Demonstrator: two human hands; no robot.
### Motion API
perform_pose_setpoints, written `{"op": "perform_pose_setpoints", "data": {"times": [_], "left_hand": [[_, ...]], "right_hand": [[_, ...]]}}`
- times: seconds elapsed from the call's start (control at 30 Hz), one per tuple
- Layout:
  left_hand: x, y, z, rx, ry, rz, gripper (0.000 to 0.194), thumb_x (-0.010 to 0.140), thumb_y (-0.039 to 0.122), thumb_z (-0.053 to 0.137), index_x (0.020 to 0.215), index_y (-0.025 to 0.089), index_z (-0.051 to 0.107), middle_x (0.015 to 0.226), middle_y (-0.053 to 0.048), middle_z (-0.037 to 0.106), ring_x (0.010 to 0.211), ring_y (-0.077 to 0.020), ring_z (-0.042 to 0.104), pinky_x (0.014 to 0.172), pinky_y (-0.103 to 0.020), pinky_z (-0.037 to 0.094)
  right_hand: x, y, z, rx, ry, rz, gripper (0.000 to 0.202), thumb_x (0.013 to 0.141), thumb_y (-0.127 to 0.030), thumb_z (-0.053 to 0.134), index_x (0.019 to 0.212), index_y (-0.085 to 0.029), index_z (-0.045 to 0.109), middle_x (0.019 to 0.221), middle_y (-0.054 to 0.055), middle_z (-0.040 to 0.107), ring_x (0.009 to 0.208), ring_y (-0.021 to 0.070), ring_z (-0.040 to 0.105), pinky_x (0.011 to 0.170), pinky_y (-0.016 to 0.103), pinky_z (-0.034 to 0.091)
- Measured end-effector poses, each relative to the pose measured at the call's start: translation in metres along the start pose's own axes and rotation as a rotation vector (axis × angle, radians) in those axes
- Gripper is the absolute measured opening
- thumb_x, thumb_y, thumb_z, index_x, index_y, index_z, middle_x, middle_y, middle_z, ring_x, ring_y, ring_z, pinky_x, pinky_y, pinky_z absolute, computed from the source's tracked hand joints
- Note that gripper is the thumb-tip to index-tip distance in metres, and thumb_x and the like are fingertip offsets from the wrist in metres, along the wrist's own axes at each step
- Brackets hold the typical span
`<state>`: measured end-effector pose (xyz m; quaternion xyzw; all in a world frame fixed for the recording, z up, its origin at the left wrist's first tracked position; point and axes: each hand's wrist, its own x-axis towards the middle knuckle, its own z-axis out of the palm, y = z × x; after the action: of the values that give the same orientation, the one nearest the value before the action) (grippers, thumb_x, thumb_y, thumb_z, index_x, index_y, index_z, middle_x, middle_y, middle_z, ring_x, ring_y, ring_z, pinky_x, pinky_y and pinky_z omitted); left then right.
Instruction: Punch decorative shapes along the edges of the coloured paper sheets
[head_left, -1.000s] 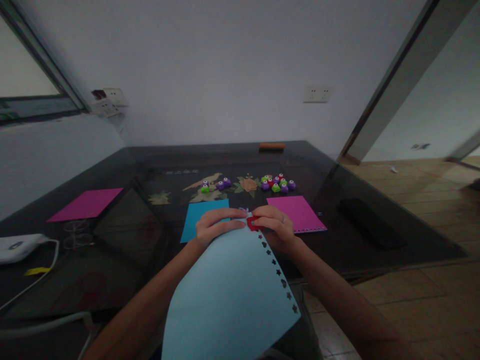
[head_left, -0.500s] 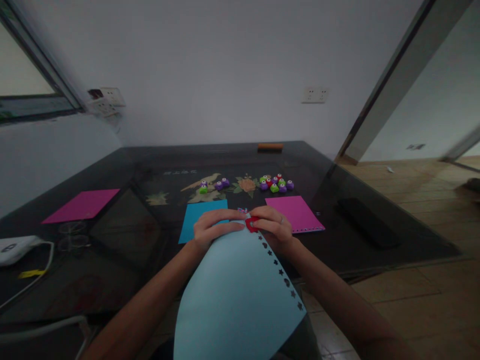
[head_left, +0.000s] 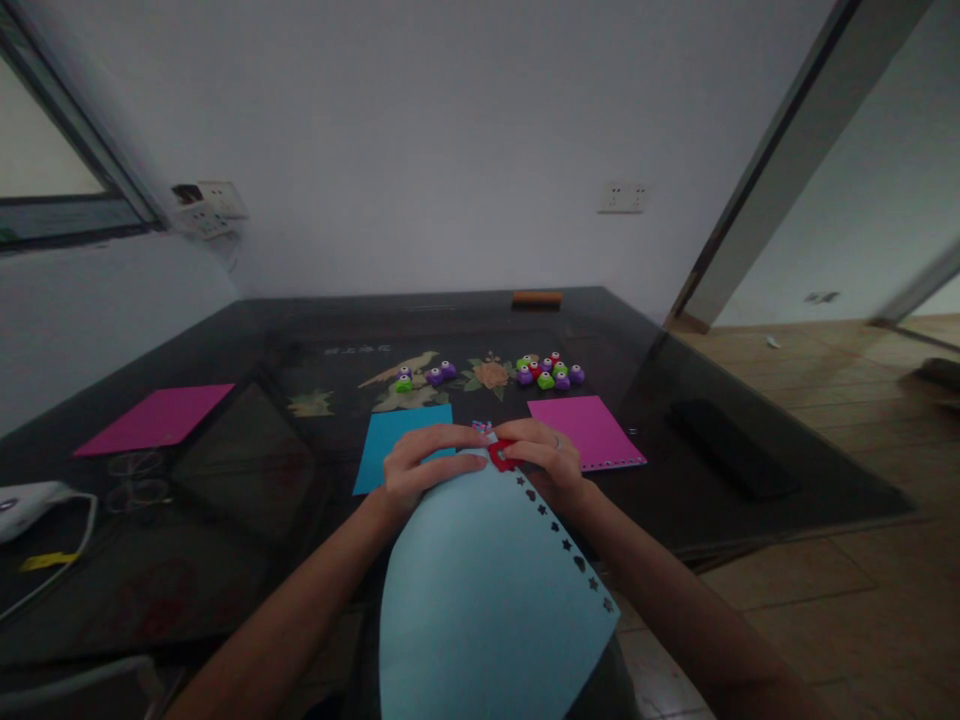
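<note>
A light blue sheet (head_left: pixel 480 590) hangs from my hands over the table's front edge, with star, heart and flower-shaped holes along its right side. My left hand (head_left: pixel 424 465) pinches the sheet's top corner. In my right hand (head_left: pixel 547 460), a small red punch (head_left: pixel 499 454) is gripped against the same corner, just right of my left fingertips. A small pink, blue and white tuft (head_left: pixel 481 427) shows beyond the fingertips; what it belongs to is hidden. Behind my left hand lies a brighter blue sheet (head_left: pixel 370 455).
The dark table (head_left: pixel 262 330) holds a punched pink sheet (head_left: pixel 585 430), another pink sheet (head_left: pixel 157 418), several small eyed figures (head_left: pixel 546 380), a black case (head_left: pixel 727 448), an orange-brown roll (head_left: pixel 536 299) and a white device (head_left: pixel 28 508) with a cable.
The light blue sheet's lower part has swung slightly right. Both hands keep their hold at the corner, and the view has shifted slightly.
</note>
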<state>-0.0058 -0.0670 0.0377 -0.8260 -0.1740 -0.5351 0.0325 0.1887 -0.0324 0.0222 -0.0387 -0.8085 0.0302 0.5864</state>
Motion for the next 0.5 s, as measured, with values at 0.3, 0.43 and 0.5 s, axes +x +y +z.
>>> {"op": "perform_pose_setpoints", "data": {"times": [0.3, 0.43, 0.5], "left_hand": [[-0.0021, -0.0012, -0.0031, -0.026, -0.05, -0.026, 0.023, 0.088, 0.022, 0.048, 0.105, 0.021, 0.063, 0.105, -0.007, 0.066, 0.095, -0.0176, 0.062, 0.078, -0.031, 0.052], [-0.0023, -0.0013, -0.0038, -0.036, -0.076, -0.035, 0.023, 0.088, 0.02, 0.049, 0.105, 0.021, 0.063, 0.105, -0.006, 0.066, 0.095, -0.0175, 0.062, 0.079, -0.031, 0.051], [-0.002, -0.0011, -0.004, -0.039, -0.077, -0.04, 0.022, 0.087, 0.02, 0.05, 0.105, 0.021, 0.063, 0.106, -0.006, 0.065, 0.095, -0.0175, 0.062, 0.079, -0.031, 0.051]], "right_hand": [[-0.004, 0.0019, 0.001, 0.009, -0.004, -0.019, 0.028, 0.082, -0.016, 0.053, 0.109, -0.021, 0.051, 0.106, 0.011, 0.062, 0.094, 0.0186, 0.061, 0.073, 0.035, 0.054], [-0.0047, 0.0019, 0.0019, -0.005, 0.008, -0.011, 0.029, 0.082, -0.015, 0.054, 0.11, -0.021, 0.051, 0.105, 0.01, 0.063, 0.093, 0.018, 0.061, 0.072, 0.034, 0.054], [-0.0041, 0.0017, 0.0012, -0.015, 0.004, -0.01, 0.027, 0.082, -0.016, 0.054, 0.108, -0.022, 0.052, 0.102, 0.009, 0.063, 0.091, 0.0176, 0.062, 0.072, 0.034, 0.055]]}}
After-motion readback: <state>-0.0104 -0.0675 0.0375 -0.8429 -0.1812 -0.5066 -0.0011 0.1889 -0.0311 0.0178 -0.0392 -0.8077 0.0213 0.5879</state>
